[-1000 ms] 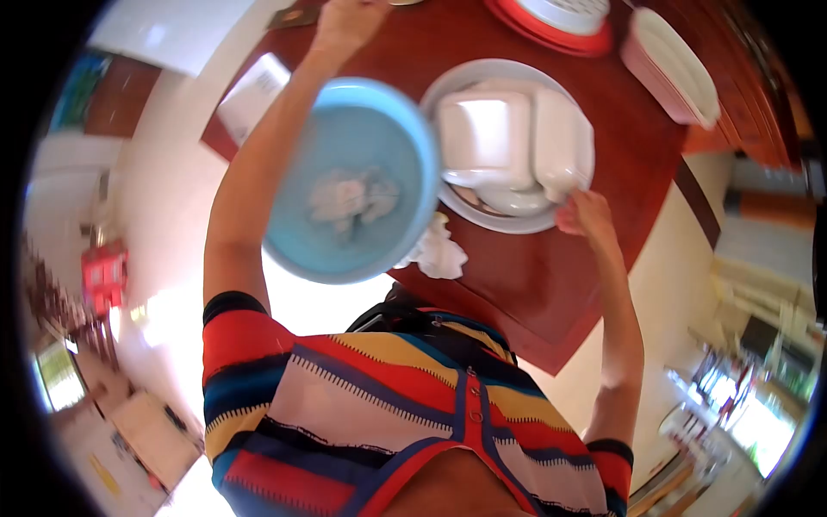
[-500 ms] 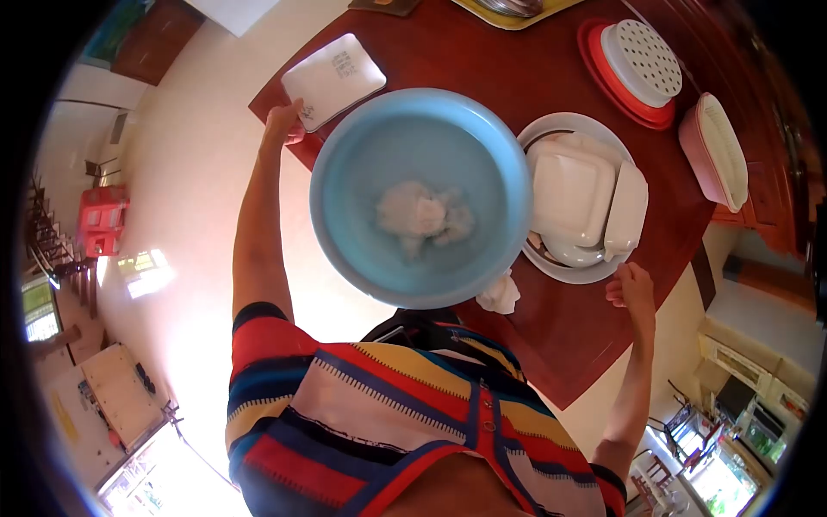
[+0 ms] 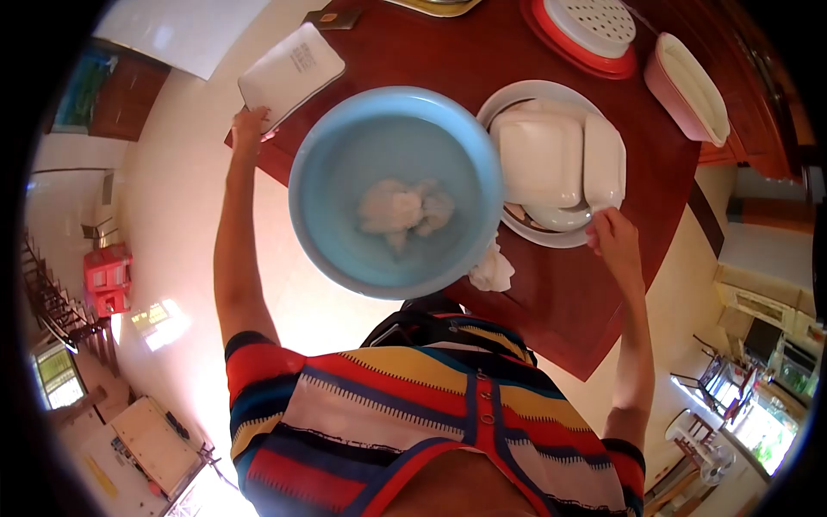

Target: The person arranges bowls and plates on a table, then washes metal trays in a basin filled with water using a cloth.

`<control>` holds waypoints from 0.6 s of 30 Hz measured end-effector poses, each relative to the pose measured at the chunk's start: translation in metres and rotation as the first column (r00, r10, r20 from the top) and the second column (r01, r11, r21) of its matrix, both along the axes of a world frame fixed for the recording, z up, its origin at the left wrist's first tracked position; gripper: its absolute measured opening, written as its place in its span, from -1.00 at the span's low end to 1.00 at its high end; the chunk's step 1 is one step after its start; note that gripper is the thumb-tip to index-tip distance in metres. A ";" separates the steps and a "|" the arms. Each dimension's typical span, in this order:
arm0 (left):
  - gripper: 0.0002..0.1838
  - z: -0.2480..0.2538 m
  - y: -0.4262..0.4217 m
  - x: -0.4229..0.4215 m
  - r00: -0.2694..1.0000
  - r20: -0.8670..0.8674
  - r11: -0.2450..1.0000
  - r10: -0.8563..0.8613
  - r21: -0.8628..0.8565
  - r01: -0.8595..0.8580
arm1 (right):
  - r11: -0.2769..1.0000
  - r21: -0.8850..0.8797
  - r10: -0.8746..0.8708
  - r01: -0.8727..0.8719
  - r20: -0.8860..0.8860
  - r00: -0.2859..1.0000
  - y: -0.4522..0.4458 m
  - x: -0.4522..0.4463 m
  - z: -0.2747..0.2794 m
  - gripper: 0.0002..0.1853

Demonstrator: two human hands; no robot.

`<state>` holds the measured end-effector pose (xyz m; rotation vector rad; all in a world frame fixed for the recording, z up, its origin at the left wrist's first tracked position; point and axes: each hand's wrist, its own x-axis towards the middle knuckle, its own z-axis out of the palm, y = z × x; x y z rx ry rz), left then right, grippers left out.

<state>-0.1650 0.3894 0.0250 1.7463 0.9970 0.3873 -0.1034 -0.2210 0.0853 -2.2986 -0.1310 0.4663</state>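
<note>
My left hand (image 3: pixel 250 126) is closed on the near corner of a white rectangular plate (image 3: pixel 293 76) with printed marks on its upturned face, at the table's left edge. In the middle stands a large blue basin (image 3: pixel 310 233) of cloudy water, with a pale soaked cloth (image 3: pixel 401 207) under the surface. At the basin's right, a round white bowl (image 3: pixel 498 102) holds a squarish white dish (image 3: pixel 543 159), a narrow white dish (image 3: pixel 605 159) and other dishware partly hidden beneath. My right hand (image 3: pixel 616 239) pinches the near end of the narrow dish.
A crumpled white cloth (image 3: pixel 493 269) lies by the basin on the red-brown table (image 3: pixel 568 319). Farther back are a white perforated strainer (image 3: pixel 594 21) on a red lid (image 3: pixel 543 34), a pink oblong basket (image 3: pixel 685 90), a yellow-rimmed tray (image 3: pixel 439 9) and a small brown item (image 3: pixel 334 19).
My right hand has come up from beside the bowl to the narrow dish's near end. The left hand and its plate have shifted slightly left; the whole view has also shifted a little.
</note>
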 end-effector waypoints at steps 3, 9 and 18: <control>-0.75 0.067 -0.042 0.003 0.961 0.114 0.968 -0.252 0.014 0.252 | 0.988 0.053 0.126 -0.142 0.238 0.963 0.011 0.000 0.007 -0.78; -0.78 0.179 -0.214 0.017 0.790 -0.064 0.791 -0.610 -0.115 0.601 | 0.869 -0.210 0.330 -0.448 0.921 0.208 0.046 0.011 0.065 -0.31; -0.56 0.177 -0.361 0.035 0.436 0.106 0.336 -0.894 -0.485 0.807 | 0.884 0.207 -0.031 -0.419 0.920 0.390 -0.023 0.004 0.057 -0.20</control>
